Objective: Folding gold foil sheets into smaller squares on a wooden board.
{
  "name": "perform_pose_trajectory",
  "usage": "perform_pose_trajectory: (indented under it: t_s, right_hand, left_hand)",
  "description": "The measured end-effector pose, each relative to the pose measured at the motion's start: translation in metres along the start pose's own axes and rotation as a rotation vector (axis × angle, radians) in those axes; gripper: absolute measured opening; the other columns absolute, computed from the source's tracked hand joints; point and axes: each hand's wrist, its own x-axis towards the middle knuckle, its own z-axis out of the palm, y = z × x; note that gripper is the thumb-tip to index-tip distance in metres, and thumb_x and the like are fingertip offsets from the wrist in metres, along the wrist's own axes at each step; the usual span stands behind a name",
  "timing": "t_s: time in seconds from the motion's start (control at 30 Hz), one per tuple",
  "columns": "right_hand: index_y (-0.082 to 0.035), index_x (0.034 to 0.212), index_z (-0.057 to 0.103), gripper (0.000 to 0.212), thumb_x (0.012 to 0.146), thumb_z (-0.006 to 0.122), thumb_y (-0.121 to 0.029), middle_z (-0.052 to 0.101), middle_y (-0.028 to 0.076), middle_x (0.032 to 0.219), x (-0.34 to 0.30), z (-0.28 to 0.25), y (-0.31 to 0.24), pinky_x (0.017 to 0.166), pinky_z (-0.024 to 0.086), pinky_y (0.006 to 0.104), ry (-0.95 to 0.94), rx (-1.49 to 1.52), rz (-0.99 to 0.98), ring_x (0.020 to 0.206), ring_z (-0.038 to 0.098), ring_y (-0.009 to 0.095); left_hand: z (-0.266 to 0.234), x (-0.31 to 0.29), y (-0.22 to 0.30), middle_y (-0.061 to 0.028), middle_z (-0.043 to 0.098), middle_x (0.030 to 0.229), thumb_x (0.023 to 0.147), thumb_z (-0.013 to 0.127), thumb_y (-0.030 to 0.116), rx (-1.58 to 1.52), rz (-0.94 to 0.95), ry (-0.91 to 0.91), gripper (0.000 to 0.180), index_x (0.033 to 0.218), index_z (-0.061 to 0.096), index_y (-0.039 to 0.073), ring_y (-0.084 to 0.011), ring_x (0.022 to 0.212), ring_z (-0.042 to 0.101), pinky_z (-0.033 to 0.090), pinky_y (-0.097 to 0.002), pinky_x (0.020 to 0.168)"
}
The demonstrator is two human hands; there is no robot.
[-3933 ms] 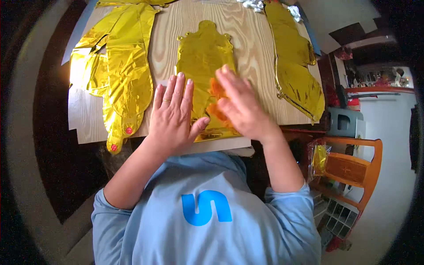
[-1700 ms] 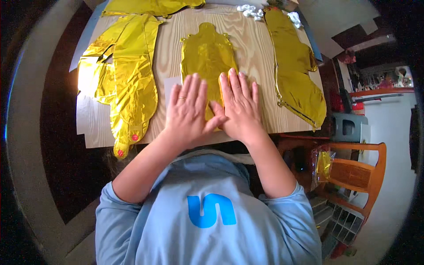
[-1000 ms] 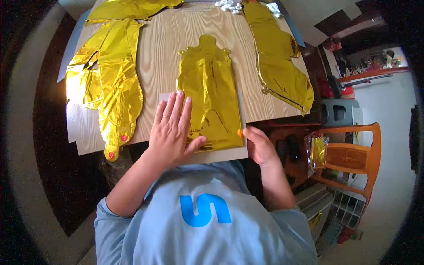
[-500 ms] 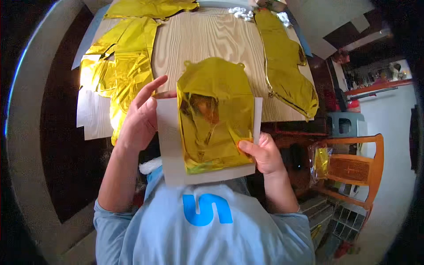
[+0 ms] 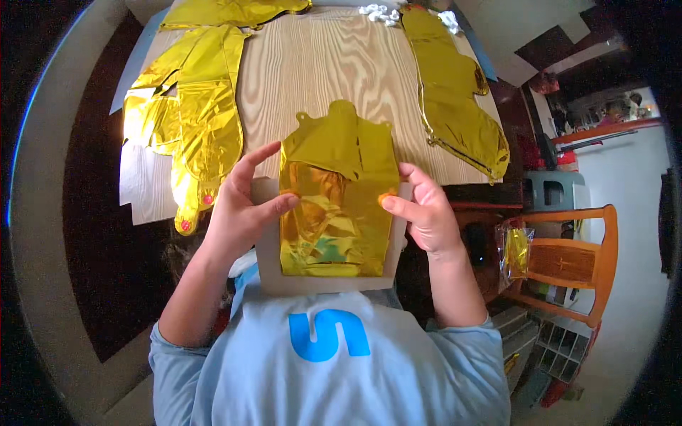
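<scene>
We face a pale wood-grained worktop (image 5: pixel 320 64), with a brown wooden chair (image 5: pixel 565 263) and a grey plastic stool (image 5: pixel 574 192) at the room's right. A wrinkled gold foil shape (image 5: pixel 206 92) lies left, a notched gold foil shape (image 5: pixel 455 92) right. Nearer us, our left hand (image 5: pixel 245 202) and right hand (image 5: pixel 426 213), apart, grip opposite edges of a tab-topped gold foil piece (image 5: pixel 337 220) over a pale card (image 5: pixel 268 263), hiding part of the worktop's near edge.

Kinda dim below the table (image 5: pixel 312 64), but glare's blown out on the foil (image 5: pixel 202 89) at its left; way out around it, fisheye curves and black corners.
</scene>
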Motion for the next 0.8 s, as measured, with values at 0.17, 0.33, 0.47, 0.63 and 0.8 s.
perform_pose_trajectory:
  t_s: [0.17,0.33,0.47,0.63,0.8]
  right_hand:
    - [0.005,0.141,0.040,0.059,0.088,0.067,0.005,0.061,0.008,0.126,0.002,0.011,-0.001,0.101,0.044,0.0276,0.048,-0.081,-0.122,0.112,0.058,0.014]
    - [0.000,0.146,0.035,0.064,0.090,0.067,0.004,0.062,0.009,0.121,-0.005,0.010,-0.004,0.097,0.046,0.0264,0.033,-0.127,-0.131,0.108,0.060,0.013]
    - [-0.002,0.142,0.042,0.056,0.092,0.067,0.002,0.067,0.006,0.108,-0.011,0.001,-0.001,0.092,0.048,0.0251,0.029,-0.224,-0.169,0.100,0.063,0.012]
    - [-0.001,0.122,0.063,0.030,0.093,0.068,-0.004,0.073,0.003,0.102,-0.018,0.006,-0.009,0.088,0.050,0.0251,0.066,-0.469,-0.279,0.094,0.066,0.011]
    - [-0.001,0.111,0.071,0.020,0.091,0.070,-0.005,0.074,0.005,0.105,-0.031,0.012,-0.028,0.086,0.051,0.0249,0.033,-0.542,-0.154,0.095,0.066,0.009]
  left_hand:
    - [-0.004,-0.004,-0.002,-0.0003,0.061,0.091,0.083,0.077,0.001,-0.010,0.041,-0.009,0.076,0.149,0.040,0.007,-0.0055,0.084,0.057,0.046,-0.0219,0.077]
    - [-0.008,-0.006,-0.007,0.0006,0.057,0.086,0.085,0.074,-0.002,0.058,0.112,-0.026,0.069,0.146,0.042,0.008,-0.0045,0.075,0.051,0.042,-0.0211,0.068]
    - [-0.008,-0.014,0.000,-0.0001,0.057,0.082,0.087,0.069,-0.007,0.073,0.142,-0.087,0.063,0.143,0.044,0.007,-0.0052,0.071,0.051,0.042,-0.0204,0.065]
    - [-0.018,-0.019,0.016,-0.0040,0.070,0.094,0.086,0.070,-0.007,0.359,0.223,-0.228,0.043,0.127,0.061,0.003,-0.0088,0.085,0.067,0.055,-0.0243,0.076]
    - [-0.011,-0.032,0.035,-0.0067,0.074,0.099,0.084,0.076,0.002,0.368,0.153,-0.131,0.032,0.115,0.068,0.001,-0.0112,0.089,0.070,0.056,-0.0268,0.080]
